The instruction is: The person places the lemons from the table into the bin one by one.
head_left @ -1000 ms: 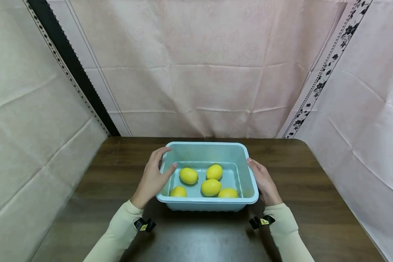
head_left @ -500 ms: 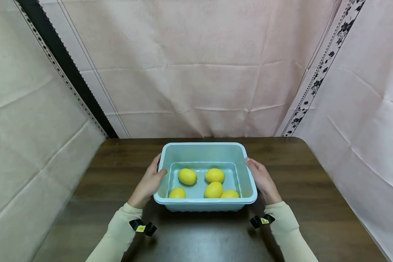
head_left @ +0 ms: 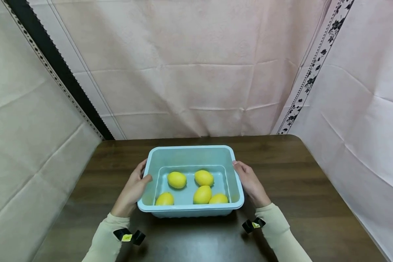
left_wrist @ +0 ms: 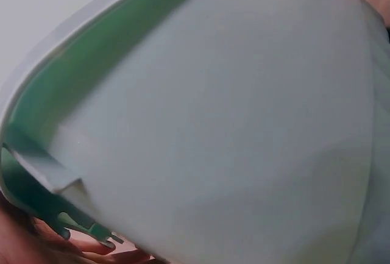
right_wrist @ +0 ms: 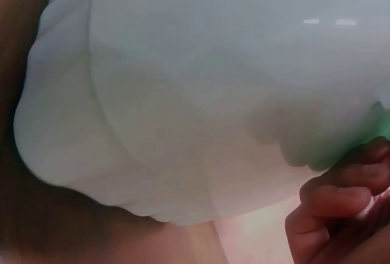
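In the head view, a light blue plastic basin (head_left: 191, 208) holds several yellow lemons (head_left: 177, 180). My left hand (head_left: 130, 194) grips the basin's left rim, thumb over the edge and fingers outside. On the opposite side, my right hand (head_left: 251, 183) holds the right rim with its thumb on top. The left wrist view is mostly filled by the basin wall (left_wrist: 213, 111), with fingertips (left_wrist: 109, 255) below the rim. Curled fingers (right_wrist: 335, 203) show beneath the rim in the right wrist view, beside the basin's outer wall (right_wrist: 177, 93). Whether the base touches the table, I cannot tell.
A dark brown wooden table (head_left: 314, 203) lies under the basin. Pale cloth (head_left: 190, 72) hangs behind it and along both sides. Each sleeve carries a small black wrist camera, such as the left camera (head_left: 129, 236).
My left hand has closed onto the left rim, where it was spread before. The basin has shifted left and slightly nearer, both hands with it. A front lemon has turned; the view has also shifted.
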{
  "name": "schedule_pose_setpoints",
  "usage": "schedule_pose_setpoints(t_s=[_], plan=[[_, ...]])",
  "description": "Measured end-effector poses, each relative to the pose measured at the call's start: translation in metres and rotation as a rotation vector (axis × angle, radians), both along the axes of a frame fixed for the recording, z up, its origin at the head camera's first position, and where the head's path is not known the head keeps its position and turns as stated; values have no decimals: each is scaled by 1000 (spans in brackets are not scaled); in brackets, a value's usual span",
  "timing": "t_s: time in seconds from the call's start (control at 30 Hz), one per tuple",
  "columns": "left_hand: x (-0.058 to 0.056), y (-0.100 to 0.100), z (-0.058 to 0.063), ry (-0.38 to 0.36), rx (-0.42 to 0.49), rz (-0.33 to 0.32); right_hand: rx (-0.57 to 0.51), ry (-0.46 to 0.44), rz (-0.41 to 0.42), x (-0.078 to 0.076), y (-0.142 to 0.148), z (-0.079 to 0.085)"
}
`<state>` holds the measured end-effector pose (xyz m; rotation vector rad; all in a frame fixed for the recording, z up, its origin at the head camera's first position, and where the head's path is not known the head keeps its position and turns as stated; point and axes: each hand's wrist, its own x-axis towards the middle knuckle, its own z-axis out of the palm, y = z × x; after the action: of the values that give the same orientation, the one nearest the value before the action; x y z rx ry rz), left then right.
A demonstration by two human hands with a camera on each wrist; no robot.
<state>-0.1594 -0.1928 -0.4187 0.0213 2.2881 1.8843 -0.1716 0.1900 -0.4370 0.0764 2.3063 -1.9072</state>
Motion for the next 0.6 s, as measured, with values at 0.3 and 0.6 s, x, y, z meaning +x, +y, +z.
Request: schedule_pose_setpoints(t_s=[0.3,0.6], plan=[[10,-26,0,-92,33,50,56,62,60,7,-22,-2],[21,-44,2,-122,46,85,167,136,62,14,-40,-3]])
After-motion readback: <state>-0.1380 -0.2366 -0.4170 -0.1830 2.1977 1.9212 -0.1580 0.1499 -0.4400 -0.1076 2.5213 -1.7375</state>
